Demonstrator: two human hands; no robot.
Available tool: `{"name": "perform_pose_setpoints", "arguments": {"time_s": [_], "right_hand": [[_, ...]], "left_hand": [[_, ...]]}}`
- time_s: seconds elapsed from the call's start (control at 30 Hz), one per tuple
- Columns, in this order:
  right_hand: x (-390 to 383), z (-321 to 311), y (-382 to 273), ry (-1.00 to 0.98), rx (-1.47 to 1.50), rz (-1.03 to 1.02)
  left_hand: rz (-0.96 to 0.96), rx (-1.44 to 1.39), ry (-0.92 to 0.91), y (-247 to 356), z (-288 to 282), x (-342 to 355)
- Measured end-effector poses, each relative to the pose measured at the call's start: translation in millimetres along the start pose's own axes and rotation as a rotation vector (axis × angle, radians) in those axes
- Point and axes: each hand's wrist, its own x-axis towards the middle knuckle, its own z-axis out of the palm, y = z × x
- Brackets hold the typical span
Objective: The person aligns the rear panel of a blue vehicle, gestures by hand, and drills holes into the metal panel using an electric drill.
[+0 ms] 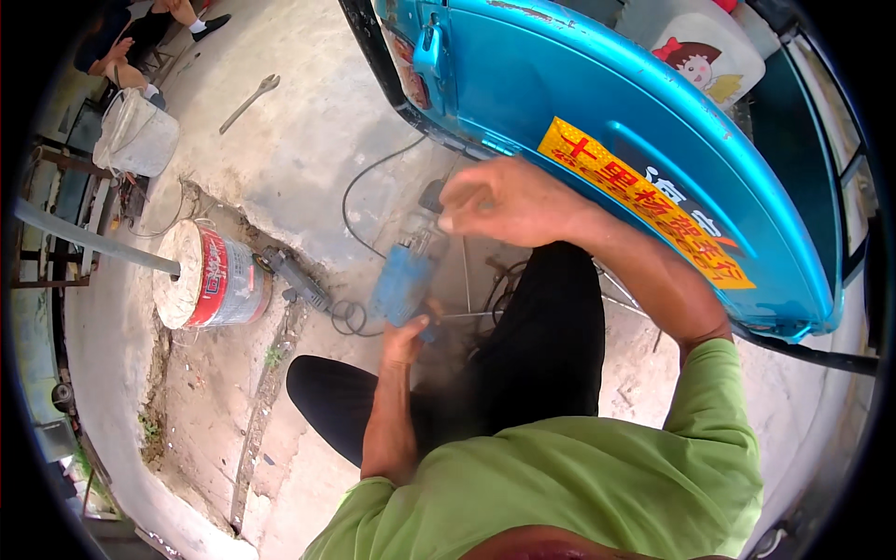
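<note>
A blue corded power tool point(401, 283) with a metal front part is between my knees, slightly smeared; its exact kind I cannot make out. My left hand point(408, 338) is wrapped round its near end, with some fingers hidden behind the body. Just above the tool's far end is my right hand point(499, 198), fingers curled in and thumb bent against them. Close to those fingertips shows a small dark part point(431, 196); whether it is pinched or merely beside them is unclear.
A blue metal vehicle panel point(597, 103) rises at the far right. On the left stand a red-and-white bucket point(224, 280) with a pole, a whitish bucket point(137, 135) and a dark tool point(297, 278). A wrench point(250, 103) lies farther off; a seated person point(140, 42) is beyond.
</note>
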Motion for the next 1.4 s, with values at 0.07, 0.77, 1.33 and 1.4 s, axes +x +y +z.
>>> {"name": "perform_pose_setpoints", "arguments": {"time_s": [0.07,0.77,1.33,1.4], "right_hand": [[1.2,-58.4,-56.3,0.319,-0.186,-0.284],[193.7,-159.0,-100.1,0.088,-0.044,-0.728],[177.3,-156.5,-104.4,0.233,-0.112,-0.641],[176.8,-156.1,-103.1,0.226,-0.09,-0.644]], "left_hand": [[0.004,0.008,0.022,2.6,3.2,-2.2],[0.053,0.013,0.092,-13.3,16.5,-0.4],[-0.037,-0.299,0.033,-10.3,67.0,-7.8],[-0.048,-0.302,0.033,-10.1,64.3,-10.1]]}}
